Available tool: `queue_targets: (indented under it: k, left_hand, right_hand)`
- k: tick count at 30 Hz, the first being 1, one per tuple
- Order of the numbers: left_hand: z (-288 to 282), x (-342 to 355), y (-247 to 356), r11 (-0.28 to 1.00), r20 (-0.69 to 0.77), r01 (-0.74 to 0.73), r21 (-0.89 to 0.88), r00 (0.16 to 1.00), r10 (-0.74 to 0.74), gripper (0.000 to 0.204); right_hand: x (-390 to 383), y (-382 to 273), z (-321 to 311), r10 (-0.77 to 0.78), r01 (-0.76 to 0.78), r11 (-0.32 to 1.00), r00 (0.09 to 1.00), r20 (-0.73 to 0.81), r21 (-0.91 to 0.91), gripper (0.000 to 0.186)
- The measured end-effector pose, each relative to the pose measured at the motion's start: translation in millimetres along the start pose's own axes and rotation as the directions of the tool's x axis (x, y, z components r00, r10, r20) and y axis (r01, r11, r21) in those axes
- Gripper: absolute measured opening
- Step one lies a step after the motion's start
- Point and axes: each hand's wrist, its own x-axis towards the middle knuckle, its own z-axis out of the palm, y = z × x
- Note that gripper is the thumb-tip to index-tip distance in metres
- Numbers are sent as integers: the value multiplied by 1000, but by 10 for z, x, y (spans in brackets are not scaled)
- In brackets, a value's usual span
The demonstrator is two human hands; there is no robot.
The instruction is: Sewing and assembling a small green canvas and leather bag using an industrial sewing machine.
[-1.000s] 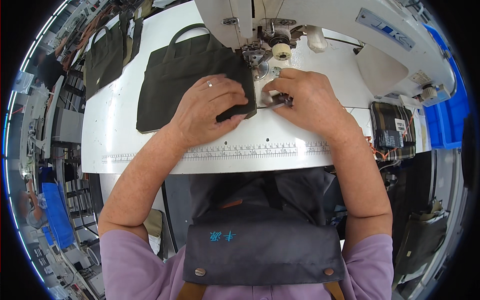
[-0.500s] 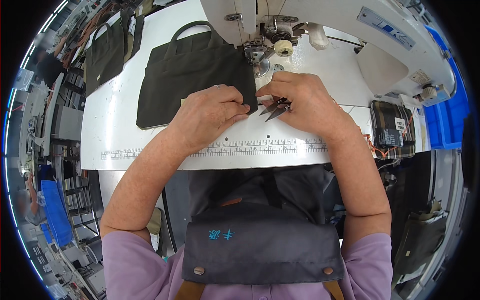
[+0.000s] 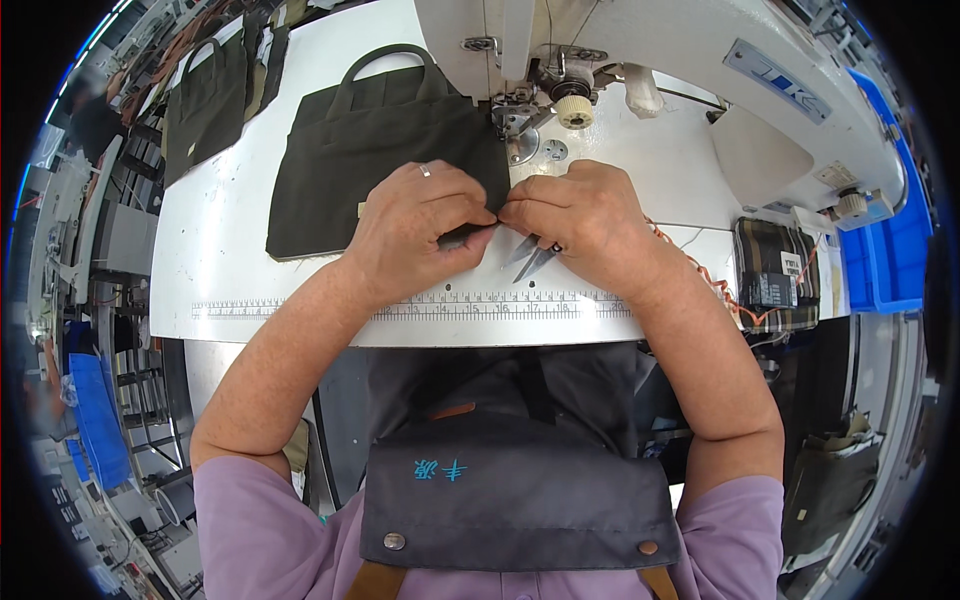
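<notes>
A dark green fabric bag (image 3: 385,135) with a loop handle lies flat on the white sewing table, its right edge next to the presser foot of the sewing machine (image 3: 640,45). My left hand (image 3: 415,225) is closed in a pinch at the bag's lower right corner. Fingertips meeting it there, my right hand (image 3: 585,215) also pinches at the corner. Small dark thread snips (image 3: 538,262) are held in the right hand, blades pointing toward me. Whatever lies between the fingertips is too small to make out.
A ruler strip (image 3: 480,305) runs along the table's front edge. To the left lies another dark green bag (image 3: 205,115). On the right are a folded plaid piece (image 3: 775,270) with orange cord and a blue bin (image 3: 885,255).
My right hand has come left and slightly down, so its fingertips now meet the left hand's at the bag corner. The snips have turned to point more downward.
</notes>
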Motion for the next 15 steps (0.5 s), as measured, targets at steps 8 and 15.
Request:
queue_targets:
  k: [8, 15]
  left_hand:
    - [-79, -153, -157, 996, 245, -62, 71, 969, 43, 49]
    - [-104, -135, -123, 988, 290, -128, 88, 952, 97, 46]
  right_hand:
    - [28, -35, 50, 73, -73, 994, 997, -4, 79, 9]
    - [-7, -6, -38, 107, -112, 983, 993, 46, 143, 18]
